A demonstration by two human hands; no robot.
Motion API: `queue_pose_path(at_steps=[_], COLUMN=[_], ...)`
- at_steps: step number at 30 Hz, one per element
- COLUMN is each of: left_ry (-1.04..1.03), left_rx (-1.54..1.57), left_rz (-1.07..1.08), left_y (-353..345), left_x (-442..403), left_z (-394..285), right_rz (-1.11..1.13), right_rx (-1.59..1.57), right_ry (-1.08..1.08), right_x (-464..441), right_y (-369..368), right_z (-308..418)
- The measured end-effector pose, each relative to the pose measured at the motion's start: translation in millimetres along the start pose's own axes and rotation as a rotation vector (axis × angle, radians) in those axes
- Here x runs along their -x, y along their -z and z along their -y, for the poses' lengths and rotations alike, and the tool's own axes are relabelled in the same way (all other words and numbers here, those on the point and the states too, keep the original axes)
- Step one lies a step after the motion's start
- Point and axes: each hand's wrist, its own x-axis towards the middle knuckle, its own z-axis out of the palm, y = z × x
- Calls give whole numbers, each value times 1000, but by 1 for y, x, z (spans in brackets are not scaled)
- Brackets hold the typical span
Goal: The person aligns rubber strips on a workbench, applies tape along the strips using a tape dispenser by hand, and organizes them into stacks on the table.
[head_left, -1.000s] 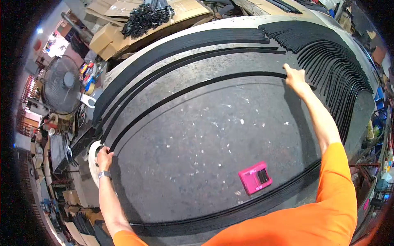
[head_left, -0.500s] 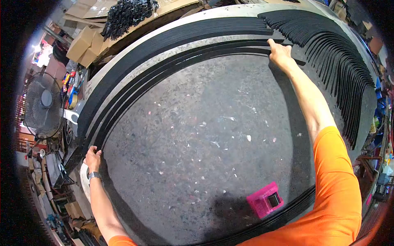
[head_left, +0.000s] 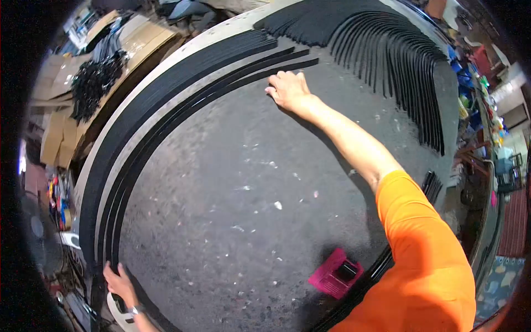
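Three long thin black strips lie curved and loosely side by side on the dark grey table. Beside their lower ends is my left hand, thumb and fingers apart; whether it touches a strip I cannot tell. My right hand hovers just below the strips' upper right ends, fingers loosely bent and apart, with nothing visible in them. Outside the loose strips runs a thick bundle of similar black strips. Another large batch of black strips fans out at the upper right.
A magenta plastic holder with a black insert sits near my body. More black strips lie along the near edge. Beyond the table are cardboard boxes and a pile of small black pieces. Shelves of clutter stand at right.
My right hand has let go of the strip ends and drawn back from them. The left hand's fingers have spread. The view has turned right, shifting everything leftward.
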Motion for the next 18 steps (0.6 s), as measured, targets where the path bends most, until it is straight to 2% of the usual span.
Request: queue_pose_path(at_steps=[2, 4, 6, 8, 9, 12, 18], left_ry=[-133, -216, -172, -201, -140, -96, -88], left_rx=[242, 303, 296, 250, 215, 204, 253], left_rz=[54, 78, 195, 120, 159, 151, 102], left_y=[2, 2, 7, -5, 4, 20, 19], left_x=[30, 69, 105, 135, 142, 141, 141], left_z=[-23, -49, -75, -86, -98, -115, -116], right_rz=[-64, -59, -47, -32, 25, 59, 122], right_rx=[-63, -26, 8, 48, 47, 23, 59], right_ry=[-81, -167, -226, -256, -307, -398, -436], right_x=[10, 7, 1, -5, -9, -21, -15], right_y=[-14, -19, -18, -15, -12, -15, -5], right_z=[-19, -38, -50, -56, -59, -60, -48])
